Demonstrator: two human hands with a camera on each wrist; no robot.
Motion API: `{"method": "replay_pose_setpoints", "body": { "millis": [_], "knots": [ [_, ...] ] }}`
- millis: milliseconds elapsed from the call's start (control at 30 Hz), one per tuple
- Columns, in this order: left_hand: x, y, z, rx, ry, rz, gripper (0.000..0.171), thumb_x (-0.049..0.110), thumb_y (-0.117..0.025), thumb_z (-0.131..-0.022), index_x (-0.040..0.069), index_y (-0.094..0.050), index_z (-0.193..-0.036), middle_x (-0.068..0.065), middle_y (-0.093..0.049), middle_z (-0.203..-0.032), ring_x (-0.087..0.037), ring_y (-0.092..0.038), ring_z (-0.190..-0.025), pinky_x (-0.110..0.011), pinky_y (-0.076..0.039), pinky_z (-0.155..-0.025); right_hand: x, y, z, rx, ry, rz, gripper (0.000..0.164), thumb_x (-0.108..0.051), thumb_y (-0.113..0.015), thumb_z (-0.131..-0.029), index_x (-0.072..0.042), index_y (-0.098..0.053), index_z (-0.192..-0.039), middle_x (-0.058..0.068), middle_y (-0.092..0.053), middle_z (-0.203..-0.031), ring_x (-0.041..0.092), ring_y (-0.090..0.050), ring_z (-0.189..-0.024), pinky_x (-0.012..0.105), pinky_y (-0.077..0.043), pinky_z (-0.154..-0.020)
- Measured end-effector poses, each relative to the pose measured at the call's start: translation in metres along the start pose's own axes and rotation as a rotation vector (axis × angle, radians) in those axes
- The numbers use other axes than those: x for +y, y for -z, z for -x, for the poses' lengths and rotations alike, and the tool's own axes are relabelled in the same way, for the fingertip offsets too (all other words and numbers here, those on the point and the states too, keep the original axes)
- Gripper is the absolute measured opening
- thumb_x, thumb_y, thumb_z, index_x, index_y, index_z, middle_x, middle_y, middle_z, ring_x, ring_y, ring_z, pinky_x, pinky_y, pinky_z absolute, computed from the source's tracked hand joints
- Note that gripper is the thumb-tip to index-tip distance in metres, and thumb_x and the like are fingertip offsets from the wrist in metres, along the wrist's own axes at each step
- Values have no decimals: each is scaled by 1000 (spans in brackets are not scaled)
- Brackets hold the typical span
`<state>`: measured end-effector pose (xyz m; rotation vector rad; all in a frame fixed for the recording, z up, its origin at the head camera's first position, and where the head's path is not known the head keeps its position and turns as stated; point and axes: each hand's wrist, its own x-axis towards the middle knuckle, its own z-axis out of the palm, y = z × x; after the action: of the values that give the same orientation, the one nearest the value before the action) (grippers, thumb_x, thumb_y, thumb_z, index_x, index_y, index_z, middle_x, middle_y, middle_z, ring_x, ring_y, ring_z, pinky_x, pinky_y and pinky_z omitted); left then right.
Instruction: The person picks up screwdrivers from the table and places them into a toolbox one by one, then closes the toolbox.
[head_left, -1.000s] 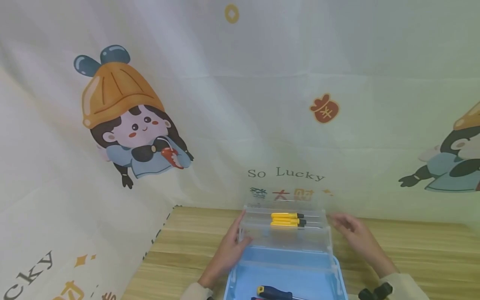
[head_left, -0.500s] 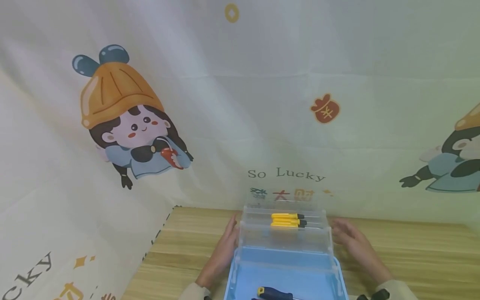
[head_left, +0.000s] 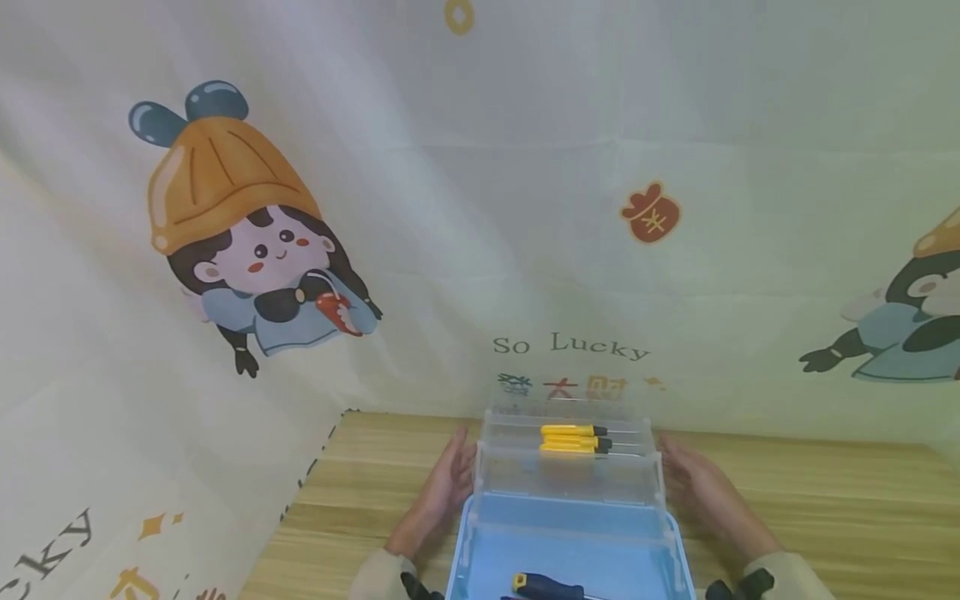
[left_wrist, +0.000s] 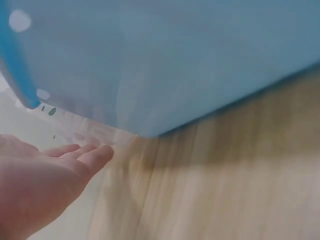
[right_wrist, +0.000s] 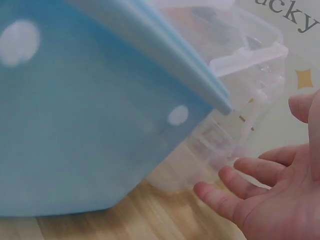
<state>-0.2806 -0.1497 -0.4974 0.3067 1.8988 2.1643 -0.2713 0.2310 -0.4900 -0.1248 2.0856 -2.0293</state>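
Observation:
A blue toolbox (head_left: 495, 558) with clear plastic trays (head_left: 570, 479) folded out behind it stands on the wooden table. In the upper tray lie several yellow-handled screwdrivers (head_left: 570, 439). Inside the blue base sits a dark screwdriver (head_left: 551, 587) with a yellow end; the view cuts off what is below it. My left hand (head_left: 446, 482) is at the left side of the trays, fingers extended. Opposite it, my right hand (head_left: 697, 479) is at the right side. Both wrist views show the fingers of the left hand (left_wrist: 50, 180) and right hand (right_wrist: 270, 195) loosely extended, gripping nothing.
The wooden table (head_left: 810, 492) extends to both sides of the toolbox. Close behind the trays hangs a pale printed cloth (head_left: 487, 208), with another stretch of it along the left. Dark wrist-worn pieces show at both sleeves.
My left hand has let go of the clear tray's left edge and slid outward beside it. My right hand has uncurled and come in closer to the right side. The head view has shifted slightly.

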Motion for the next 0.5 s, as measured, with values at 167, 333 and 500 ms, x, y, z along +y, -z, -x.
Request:
{"method": "replay_pose_setpoints", "body": {
  "millis": [167, 333, 500],
  "knots": [
    [4, 1, -3, -26, 23, 19, 72, 55, -12, -105, 13, 11, -159, -30, 0, -161, -45, -6, -149, -56, -11, -121, -6, -3, -2, -15, -18, -24, 77, -51, -19, -106, 8, -8, -154, 34, -18, -157, 48, -21, -145, 52, -37, -112],
    [6, -3, -6, -34, 20, 36, 75, 56, -13, -104, 11, 16, -157, -29, 9, -161, -44, 3, -149, -58, -6, -120, -12, -5, -5, -73, -28, -83, 81, -55, -16, -105, 5, 8, -155, 36, -5, -158, 50, -10, -147, 58, -25, -116],
    [6, -6, -8, -42, 15, 59, 74, 56, -11, -104, 12, 20, -156, -29, 10, -161, -46, 6, -149, -60, -4, -119, -16, -6, -6, -98, -26, -130, 82, -57, -12, -104, 2, 13, -155, 37, -1, -158, 51, -6, -147, 62, -24, -115]
  ]
}}
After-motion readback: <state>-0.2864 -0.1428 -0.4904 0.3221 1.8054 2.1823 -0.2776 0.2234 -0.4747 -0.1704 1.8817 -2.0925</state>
